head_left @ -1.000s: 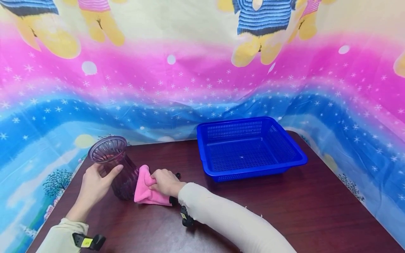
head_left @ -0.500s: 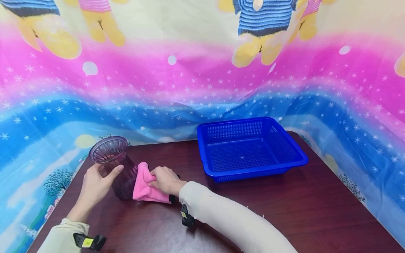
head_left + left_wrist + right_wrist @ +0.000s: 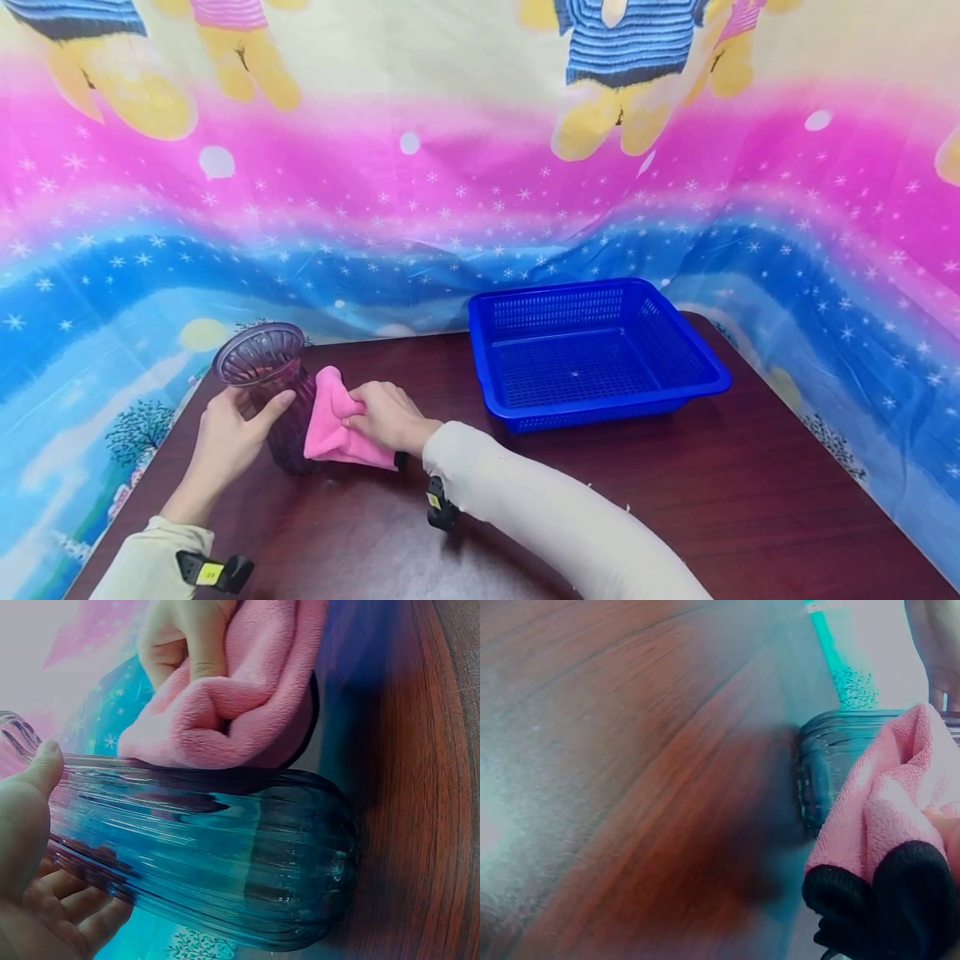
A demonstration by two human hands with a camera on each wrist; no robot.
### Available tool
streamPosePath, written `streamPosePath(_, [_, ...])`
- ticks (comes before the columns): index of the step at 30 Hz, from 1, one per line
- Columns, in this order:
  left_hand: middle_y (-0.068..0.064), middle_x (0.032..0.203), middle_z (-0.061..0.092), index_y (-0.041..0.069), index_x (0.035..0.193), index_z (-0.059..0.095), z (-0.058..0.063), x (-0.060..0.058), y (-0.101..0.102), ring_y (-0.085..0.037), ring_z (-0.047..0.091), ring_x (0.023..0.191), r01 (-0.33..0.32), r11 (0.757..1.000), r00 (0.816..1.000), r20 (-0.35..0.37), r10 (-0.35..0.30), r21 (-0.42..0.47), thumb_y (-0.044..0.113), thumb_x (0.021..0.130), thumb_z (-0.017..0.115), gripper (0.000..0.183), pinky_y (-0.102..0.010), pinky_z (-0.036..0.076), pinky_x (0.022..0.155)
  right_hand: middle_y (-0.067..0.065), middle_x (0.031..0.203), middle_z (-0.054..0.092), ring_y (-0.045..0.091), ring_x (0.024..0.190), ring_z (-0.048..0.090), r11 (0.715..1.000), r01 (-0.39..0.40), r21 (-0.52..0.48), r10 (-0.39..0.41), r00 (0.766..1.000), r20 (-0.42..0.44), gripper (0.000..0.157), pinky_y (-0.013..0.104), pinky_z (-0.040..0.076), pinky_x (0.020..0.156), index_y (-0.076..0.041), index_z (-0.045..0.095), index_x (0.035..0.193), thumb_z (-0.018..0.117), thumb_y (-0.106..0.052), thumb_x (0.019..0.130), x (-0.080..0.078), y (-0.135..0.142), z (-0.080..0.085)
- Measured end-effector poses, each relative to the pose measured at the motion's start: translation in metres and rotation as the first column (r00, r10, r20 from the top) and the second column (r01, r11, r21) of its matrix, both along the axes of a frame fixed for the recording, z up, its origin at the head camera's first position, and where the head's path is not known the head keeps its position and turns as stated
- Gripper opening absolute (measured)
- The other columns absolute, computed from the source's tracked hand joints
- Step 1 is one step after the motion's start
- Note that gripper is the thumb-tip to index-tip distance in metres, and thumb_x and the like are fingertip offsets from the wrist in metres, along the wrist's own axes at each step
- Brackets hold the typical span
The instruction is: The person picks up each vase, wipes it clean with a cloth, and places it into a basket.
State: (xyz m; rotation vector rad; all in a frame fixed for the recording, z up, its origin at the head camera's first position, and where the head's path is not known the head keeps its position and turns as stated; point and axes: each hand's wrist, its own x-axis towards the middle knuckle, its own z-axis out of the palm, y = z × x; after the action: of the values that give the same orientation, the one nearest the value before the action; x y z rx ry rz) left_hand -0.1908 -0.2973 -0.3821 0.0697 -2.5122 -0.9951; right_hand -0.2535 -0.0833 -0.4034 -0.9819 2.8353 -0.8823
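Observation:
A ribbed purple glass vase with a flared rim stands at the left of the table. My left hand grips it just under the rim, thumb on the near side and fingers round the far left. In my right hand is a bunched pink cloth with a dark edging, pinched between thumb and fingers. The left wrist view shows the cloth lying against the vase's side. From the right wrist, the cloth covers part of the vase.
A blue plastic basket with perforated sides sits at the back right of the dark wooden table. Behind the table hangs a colourful printed backdrop. Black wrist straps are worn over the pale sleeves.
My right hand has moved the pink cloth up and slightly left along the vase's side. The left hand keeps its grip and the vase stays in place.

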Motion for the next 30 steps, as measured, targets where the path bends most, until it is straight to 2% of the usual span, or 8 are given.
streamPosePath(5, [-0.034,0.121,0.067,-0.004,0.128,0.061,0.0,0.0,0.0,-0.05,0.066,0.111,0.0,1.0,1.0,0.004,0.0,-0.003,0.037,0.093,0.072,0.055,-0.009,0.041,0.077,-0.009,0.068,0.051,0.008,0.072,0.05,1.0,-0.008,-0.013,0.008,1.0,-0.005,0.012,0.018,0.038,0.063,-0.021,0.076,0.102,0.072,-0.029,0.094,-0.001,0.0,0.008])
streamPosePath(8, [-0.034,0.121,0.067,-0.004,0.128,0.061,0.0,0.0,0.001,-0.051,0.066,0.112,0.006,1.0,1.0,0.002,-0.006,-0.004,0.037,0.093,0.072,0.055,-0.03,0.056,0.083,-0.008,0.072,0.058,0.009,0.073,0.051,1.0,-0.018,-0.024,0.018,1.0,-0.009,0.017,0.018,0.039,0.064,-0.02,0.076,0.109,0.072,-0.028,0.094,-0.002,0.0,0.012])
streamPosePath(12, [-0.036,0.121,0.066,-0.005,0.127,0.061,0.0,0.0,0.001,-0.053,0.064,0.112,0.013,1.0,1.0,-0.001,-0.013,-0.005,0.036,0.093,0.071,0.055,-0.059,0.051,0.091,-0.007,0.072,0.057,0.009,0.073,0.051,0.999,-0.025,-0.033,0.024,0.999,-0.023,0.019,0.018,0.039,0.065,-0.021,0.076,0.111,0.072,-0.029,0.094,-0.003,-0.001,0.017])
streamPosePath(14, [-0.036,0.121,0.066,-0.006,0.127,0.06,0.0,0.0,0.001,-0.053,0.064,0.112,0.013,1.0,1.0,0.001,-0.013,-0.004,0.036,0.094,0.071,0.055,-0.061,0.05,0.092,-0.008,0.073,0.057,0.008,0.073,0.05,0.999,-0.026,-0.04,0.025,0.999,-0.028,0.019,0.018,0.039,0.065,-0.021,0.076,0.111,0.072,-0.029,0.094,-0.003,-0.001,0.02])
streamPosePath(20, [-0.035,0.122,0.066,-0.005,0.128,0.06,0.001,0.001,0.001,-0.053,0.065,0.112,0.014,1.0,1.0,0.009,-0.014,-0.01,0.037,0.094,0.07,0.055,-0.055,0.054,0.09,-0.008,0.074,0.055,0.007,0.071,0.049,0.997,-0.03,-0.069,0.029,0.999,-0.019,0.016,0.017,0.038,0.062,-0.021,0.076,0.108,0.073,-0.027,0.094,-0.003,-0.002,0.029])
streamPosePath(23, [-0.036,0.124,0.065,-0.005,0.13,0.058,0.001,0.001,0.001,-0.054,0.063,0.113,0.023,1.0,1.0,0.017,-0.023,-0.001,0.037,0.095,0.069,0.057,-0.06,0.052,0.093,-0.008,0.074,0.055,0.007,0.069,0.048,0.997,-0.032,-0.076,0.031,0.999,-0.018,0.017,0.017,0.036,0.06,-0.021,0.076,0.109,0.073,-0.027,0.094,-0.003,-0.003,0.032])
streamPosePath(24, [-0.037,0.124,0.064,-0.006,0.131,0.057,0.0,0.001,0.001,-0.055,0.063,0.113,0.027,1.0,0.999,0.018,-0.027,0.003,0.037,0.095,0.069,0.057,-0.066,0.048,0.094,-0.007,0.074,0.054,0.007,0.069,0.047,0.996,-0.033,-0.078,0.032,0.999,-0.019,0.017,0.017,0.036,0.06,-0.021,0.076,0.109,0.073,-0.027,0.094,-0.003,-0.003,0.033])
streamPosePath(30, [-0.037,0.123,0.064,-0.006,0.131,0.057,0.0,0.002,0.001,-0.055,0.063,0.113,0.024,1.0,1.0,0.018,-0.024,0.001,0.037,0.095,0.069,0.057,-0.067,0.048,0.095,-0.007,0.073,0.054,0.007,0.07,0.047,0.996,-0.045,-0.077,0.041,0.998,-0.047,0.015,0.017,0.035,0.061,-0.021,0.075,0.107,0.073,-0.027,0.094,-0.004,-0.004,0.038])
